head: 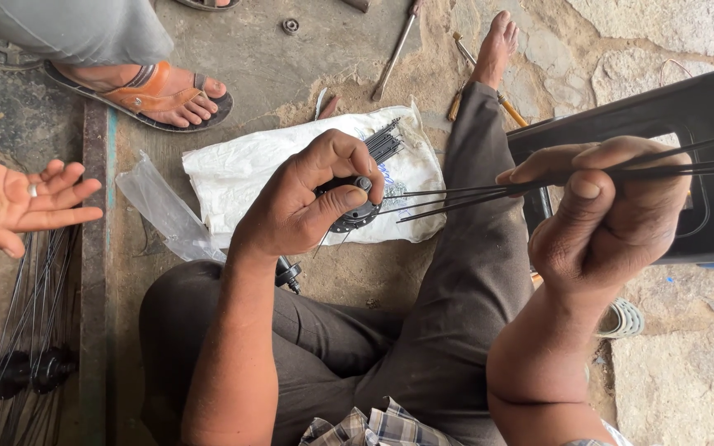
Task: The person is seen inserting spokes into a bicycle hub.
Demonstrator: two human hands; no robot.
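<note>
My left hand (303, 198) grips a black wheel hub (355, 216) over my lap, thumb and fingers closed around its top. My right hand (605, 215) pinches a bundle of thin black spokes (456, 196); their tips point left toward the hub and stop just short of it. More loose spokes (386, 140) lie on a white plastic bag (241, 169) spread on the ground behind the hub. I sit with legs folded in dark trousers.
Another person's open hand (18, 202) reaches in from the left, and a sandalled foot (159, 95) stands at the top left. Hubs with spokes (30, 363) lie bottom left. A black plastic stool (663, 124) stands at right. Tools (394, 54) lie on the concrete.
</note>
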